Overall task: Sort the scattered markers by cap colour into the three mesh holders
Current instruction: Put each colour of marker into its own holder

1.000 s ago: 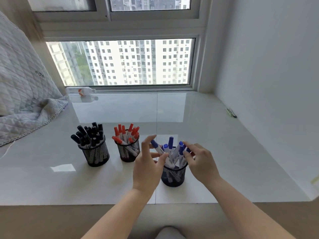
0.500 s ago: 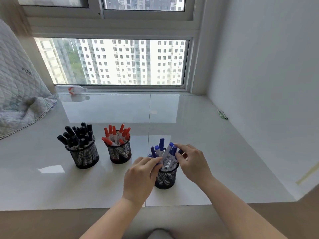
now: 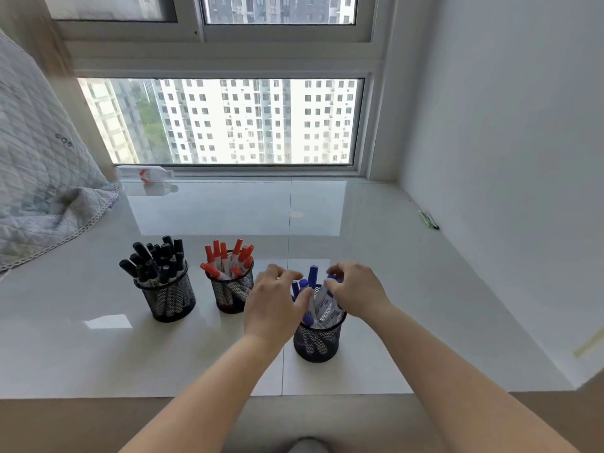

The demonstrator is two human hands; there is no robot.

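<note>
Blue holder (image 3: pixel 318 341): nearest us, right of the red holder (image 3: pixel 230 294); black holder (image 3: pixel 170 297) further left.
Left hand (image 3: pixel 273 305): fingers curled against blue markers (image 3: pixel 313 289).
Right hand (image 3: pixel 354 291): fingertips pinch marker tops.
Technique: we nudge them gently, keeping the holder upright.
Loose markers: none seen.

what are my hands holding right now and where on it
Both hands, left hand and right hand, are on the blue markers in their holder, near the cap ends; exact grip unclear.

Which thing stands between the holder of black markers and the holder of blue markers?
The head view shows the mesh holder of red-capped markers between them.
</note>
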